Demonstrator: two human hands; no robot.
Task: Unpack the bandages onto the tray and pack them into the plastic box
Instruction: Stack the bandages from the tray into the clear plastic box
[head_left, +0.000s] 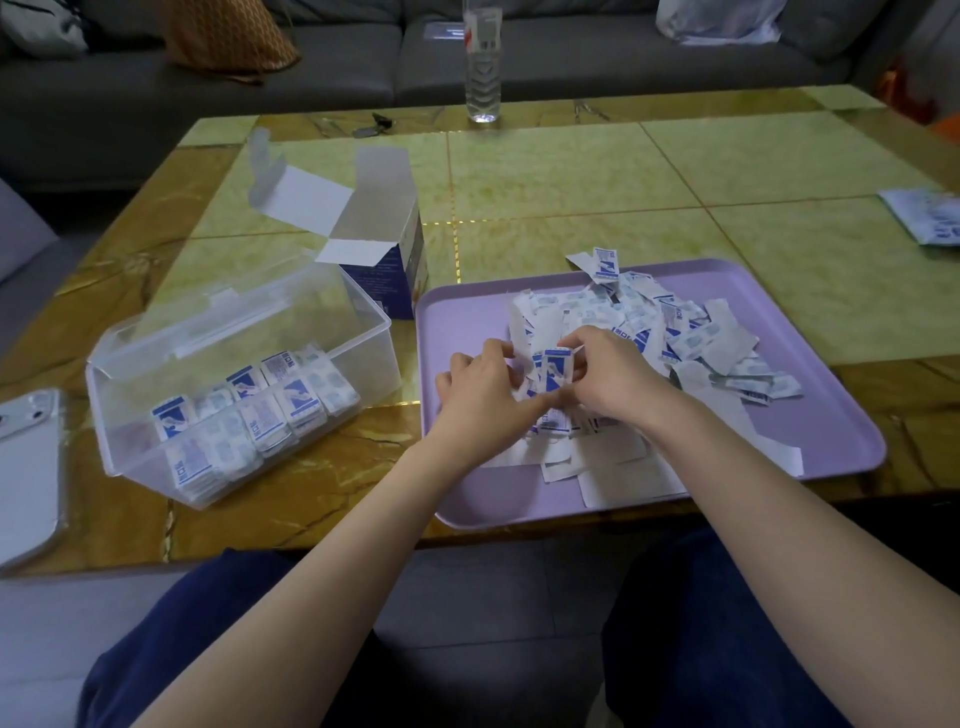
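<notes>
A lilac tray lies in front of me with a loose heap of white-and-blue wrapped bandages on it. My left hand and my right hand meet over the heap's near side. Together they grip a small upright stack of bandages between curled fingers. To the left stands a clear plastic box, without a lid, holding rows of stacked bandages. Behind it sits the opened blue-and-white cardboard carton with its flaps up.
A phone in a clear case lies at the table's left edge. A water bottle stands at the far side, with keys near it. A bandage packet lies at the far right. A grey sofa runs behind the table.
</notes>
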